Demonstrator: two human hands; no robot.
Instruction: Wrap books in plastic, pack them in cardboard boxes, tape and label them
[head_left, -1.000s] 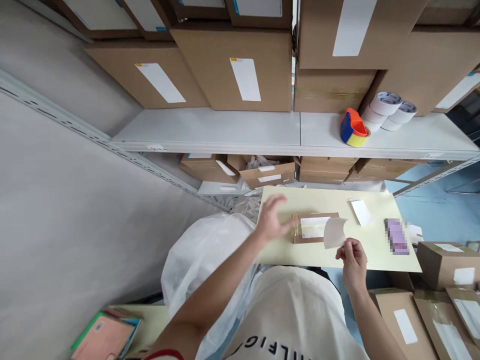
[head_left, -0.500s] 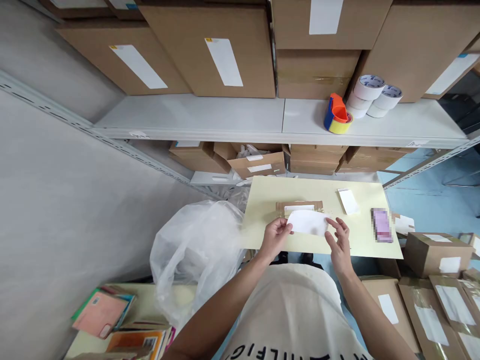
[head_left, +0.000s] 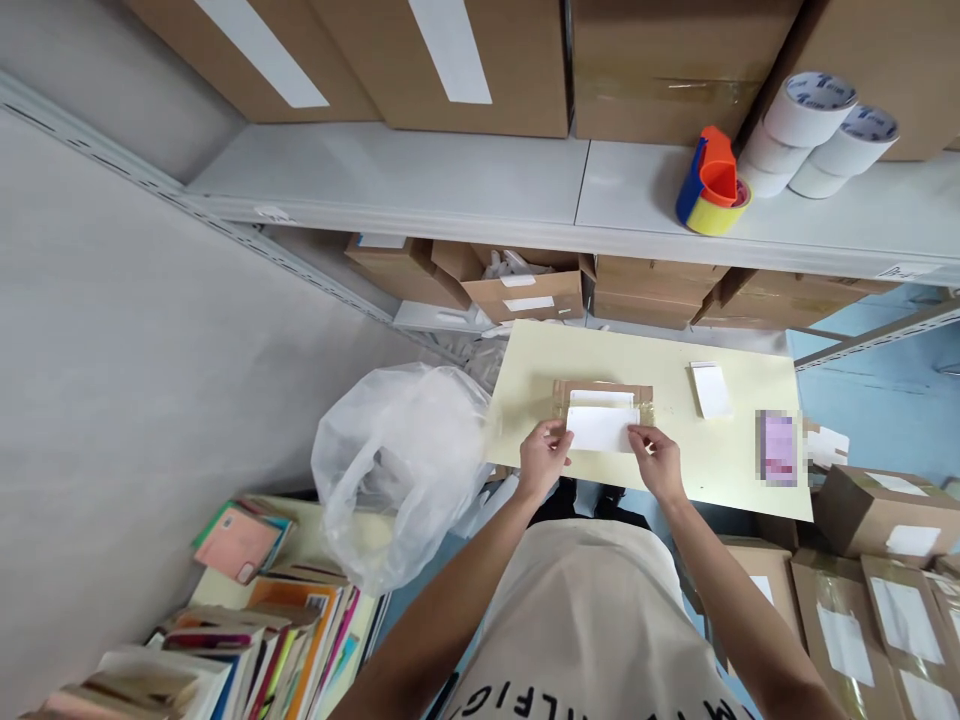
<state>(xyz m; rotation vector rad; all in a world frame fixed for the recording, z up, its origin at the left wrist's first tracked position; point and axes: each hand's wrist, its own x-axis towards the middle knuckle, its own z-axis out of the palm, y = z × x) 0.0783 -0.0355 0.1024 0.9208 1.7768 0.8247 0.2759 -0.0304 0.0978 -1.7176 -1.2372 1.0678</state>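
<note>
A white paper label [head_left: 602,430] is stretched between my two hands. My left hand [head_left: 544,455] pinches its left edge, and my right hand [head_left: 657,460] pinches the right edge. Just behind it lies a small brown cardboard parcel [head_left: 642,394] with shiny tape at its ends and a white strip [head_left: 601,397] on top. The label overlaps the parcel's near part; whether it touches the surface I cannot tell. Both rest at the pale yellow table [head_left: 525,370]. Farther right on the tabletop is a stack of white labels [head_left: 710,390].
A blurred-out purple item [head_left: 778,447] lies at the table's right end. A tape dispenser [head_left: 712,190] and white tape rolls [head_left: 811,108] stand on the shelf [head_left: 450,180]. A clear plastic bag [head_left: 405,460] bulges at left, near books [head_left: 277,650]. Taped boxes [head_left: 881,510] sit at right.
The label, curved before, is now flatter and lower, in front of the parcel's white strip. My right hand has closed from loosely spread fingers to a pinch. The view has tilted down.
</note>
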